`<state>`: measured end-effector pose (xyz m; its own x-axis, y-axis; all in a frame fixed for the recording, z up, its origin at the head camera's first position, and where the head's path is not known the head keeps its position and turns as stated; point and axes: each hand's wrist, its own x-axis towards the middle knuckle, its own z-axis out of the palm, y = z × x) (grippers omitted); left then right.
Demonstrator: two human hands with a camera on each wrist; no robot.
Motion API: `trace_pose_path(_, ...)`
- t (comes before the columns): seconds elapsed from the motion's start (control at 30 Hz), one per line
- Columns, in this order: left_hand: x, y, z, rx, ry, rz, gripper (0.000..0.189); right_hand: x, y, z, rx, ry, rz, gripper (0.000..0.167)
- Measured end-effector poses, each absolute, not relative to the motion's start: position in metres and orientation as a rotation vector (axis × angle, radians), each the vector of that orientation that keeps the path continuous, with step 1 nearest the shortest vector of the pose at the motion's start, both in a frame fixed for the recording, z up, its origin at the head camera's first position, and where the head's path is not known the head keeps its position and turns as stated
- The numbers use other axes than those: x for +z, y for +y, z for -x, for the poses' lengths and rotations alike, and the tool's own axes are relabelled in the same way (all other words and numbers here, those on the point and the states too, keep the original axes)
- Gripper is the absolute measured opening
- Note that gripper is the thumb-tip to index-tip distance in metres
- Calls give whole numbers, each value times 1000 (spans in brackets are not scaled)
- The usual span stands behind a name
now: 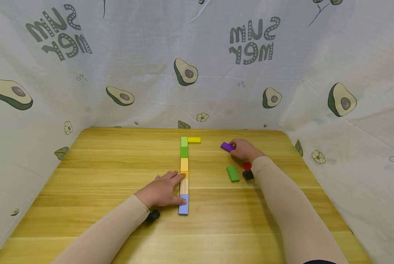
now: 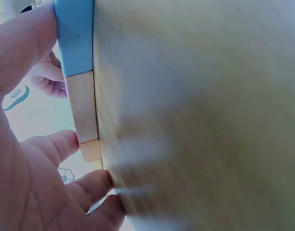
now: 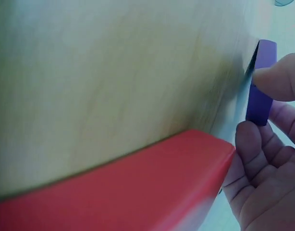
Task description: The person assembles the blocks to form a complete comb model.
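Colored blocks lie end to end in a straight column: a blue block (image 1: pixel 183 209), a bare-wood block (image 1: pixel 184 188), an orange one partly under a finger, a pale orange block (image 1: pixel 184 164), a green block (image 1: pixel 184 152) and a light green block (image 1: pixel 184 141). A yellow block (image 1: pixel 194 140) juts right from the far end. My left hand (image 1: pixel 161 191) rests against the column from the left, thumb on the blue block, a fingertip at the orange. Farther right, my right hand (image 1: pixel 244 149) pinches a purple block (image 3: pixel 260 106) between thumb and fingers, tilted close to the tabletop.
A loose green block (image 1: pixel 233 174) lies on the wooden table (image 1: pixel 210 227), right of the column. Beside the right wrist is a red block (image 1: pixel 247 166), partly hidden by the sleeve. Patterned cloth (image 1: pixel 150 73) hangs behind the table and along both sides.
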<state>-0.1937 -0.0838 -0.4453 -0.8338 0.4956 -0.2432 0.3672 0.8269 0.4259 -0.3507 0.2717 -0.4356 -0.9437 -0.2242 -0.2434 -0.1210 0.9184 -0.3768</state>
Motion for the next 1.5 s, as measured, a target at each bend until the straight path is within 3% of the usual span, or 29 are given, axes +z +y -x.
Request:
trace_pose_path(0.93,-450,-87,197,519,2662,-637,94,-425,204,357,-527,2776,567,44)
trace_pose_path(1.5,-450,-86,198,494,2670,-640,94,-436,164,363,-389,2790,616,44)
